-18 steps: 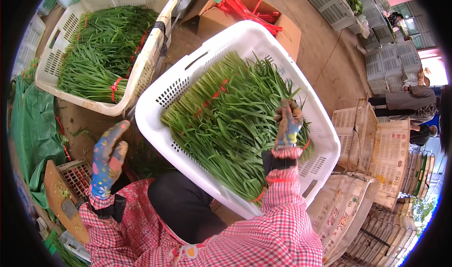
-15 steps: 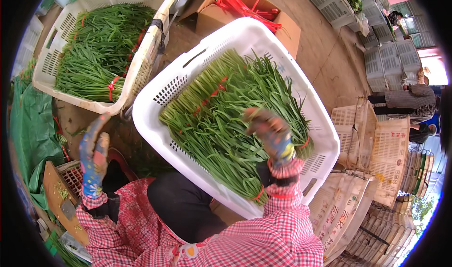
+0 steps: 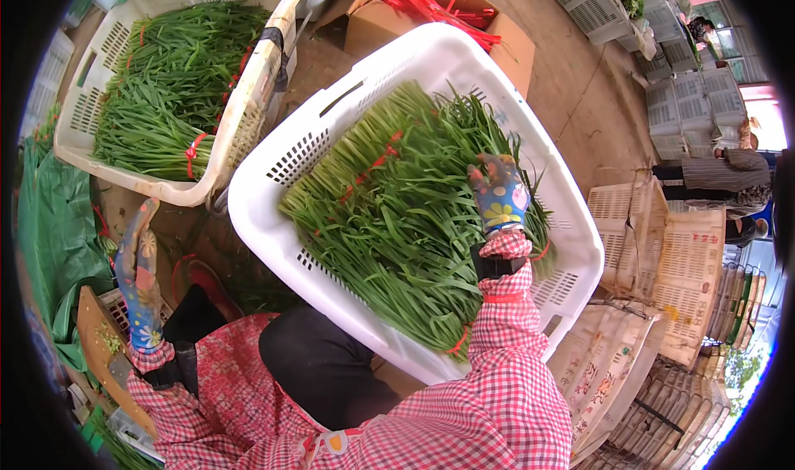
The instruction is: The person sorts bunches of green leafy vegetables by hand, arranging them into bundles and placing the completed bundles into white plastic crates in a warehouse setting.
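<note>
Bundles of garlic chives (image 3: 397, 221), tied with red bands, fill most of a white plastic crate (image 3: 269, 213) in front of me. My right hand (image 3: 501, 192), in a blue flowered glove, lies palm down on the leaves toward the crate's right side. Its fingers look spread and slightly bent, with the tips partly among the leaves; I see no bundle gripped. My left hand (image 3: 139, 271), in a matching glove, is raised outside the crate on the left. Its fingers are stretched out and nothing is in them.
A dirtier white crate (image 3: 199, 192) of tied chives stands at the upper left. Behind the near crate is a cardboard box (image 3: 377, 27) of red ties (image 3: 431, 2). Stacked crates (image 3: 621, 230) line the right; people stand farther off. A green sheet (image 3: 58, 213) hangs at left.
My right hand has moved right across the chives and settled on the leaves. My left hand has shifted a little left, its fingers now straighter and closer together.
</note>
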The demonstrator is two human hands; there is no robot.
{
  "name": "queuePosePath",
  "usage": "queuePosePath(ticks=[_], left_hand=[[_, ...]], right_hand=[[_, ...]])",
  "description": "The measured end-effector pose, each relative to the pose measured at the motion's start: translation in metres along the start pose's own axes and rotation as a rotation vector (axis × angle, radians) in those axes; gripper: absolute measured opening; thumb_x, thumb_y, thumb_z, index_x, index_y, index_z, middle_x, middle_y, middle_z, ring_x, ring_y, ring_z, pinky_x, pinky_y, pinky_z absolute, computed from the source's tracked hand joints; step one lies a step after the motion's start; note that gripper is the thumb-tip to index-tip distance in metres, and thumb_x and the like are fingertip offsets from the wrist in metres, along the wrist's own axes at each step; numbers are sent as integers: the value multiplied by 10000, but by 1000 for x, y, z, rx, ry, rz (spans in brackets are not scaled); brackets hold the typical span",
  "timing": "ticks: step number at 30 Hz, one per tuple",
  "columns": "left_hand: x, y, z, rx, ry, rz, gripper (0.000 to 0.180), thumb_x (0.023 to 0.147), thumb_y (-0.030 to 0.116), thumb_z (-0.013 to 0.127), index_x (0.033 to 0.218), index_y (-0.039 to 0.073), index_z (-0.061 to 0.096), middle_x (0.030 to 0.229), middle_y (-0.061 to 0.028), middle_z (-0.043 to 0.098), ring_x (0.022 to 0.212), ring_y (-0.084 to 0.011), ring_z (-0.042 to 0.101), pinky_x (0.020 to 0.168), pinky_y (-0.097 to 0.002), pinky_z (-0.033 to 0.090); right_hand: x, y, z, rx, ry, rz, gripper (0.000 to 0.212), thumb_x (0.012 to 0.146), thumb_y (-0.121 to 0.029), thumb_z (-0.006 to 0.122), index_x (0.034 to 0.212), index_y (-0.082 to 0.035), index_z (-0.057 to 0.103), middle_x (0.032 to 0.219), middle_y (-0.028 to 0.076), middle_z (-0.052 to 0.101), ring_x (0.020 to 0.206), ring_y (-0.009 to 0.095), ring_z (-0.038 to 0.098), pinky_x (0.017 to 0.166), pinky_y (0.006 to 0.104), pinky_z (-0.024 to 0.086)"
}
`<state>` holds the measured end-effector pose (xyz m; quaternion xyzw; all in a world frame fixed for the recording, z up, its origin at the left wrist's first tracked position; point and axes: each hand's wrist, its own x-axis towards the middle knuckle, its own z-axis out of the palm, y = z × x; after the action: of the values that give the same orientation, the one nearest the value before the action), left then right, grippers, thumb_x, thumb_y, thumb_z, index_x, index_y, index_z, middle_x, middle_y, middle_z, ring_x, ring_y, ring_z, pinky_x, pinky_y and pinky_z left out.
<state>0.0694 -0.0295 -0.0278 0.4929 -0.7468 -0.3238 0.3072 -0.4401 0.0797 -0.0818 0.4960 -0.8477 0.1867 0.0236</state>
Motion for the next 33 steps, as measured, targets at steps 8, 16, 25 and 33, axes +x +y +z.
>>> queuePosePath(ticks=[8,16,25,33], left_hand=[[8,20,8,-64,-20,-4,414,916,184,469,1281,-11,456,1268,-128,517,1110,-157,490,910,-256,373],[8,16,6,81,-64,34,388,910,121,433,1274,-12,458,1277,-142,506,1184,-217,472,975,-314,356],[3,13,6,-8,-30,-15,396,906,126,439,1274,-18,461,1272,-135,513,1181,-229,478,981,-320,360],[14,33,20,62,-77,32,394,848,25,456,1239,-4,498,1221,-137,554,1125,-229,524,966,-329,385]], right_hand=[[-12,13,9,880,94,343,201,888,-204,569,956,-19,611,827,21,640,542,58,506,473,199,393],[-7,28,41,1307,222,341,178,888,-74,530,1013,40,587,737,28,569,510,31,404,430,161,300],[-52,-108,-54,1172,-709,-430,614,780,-44,654,1336,-60,396,1358,195,413,1267,324,390,932,389,447],[-57,-25,1,-49,-112,-246,820,780,-478,607,1393,-36,289,1392,231,330,1283,401,311,1036,528,240]])
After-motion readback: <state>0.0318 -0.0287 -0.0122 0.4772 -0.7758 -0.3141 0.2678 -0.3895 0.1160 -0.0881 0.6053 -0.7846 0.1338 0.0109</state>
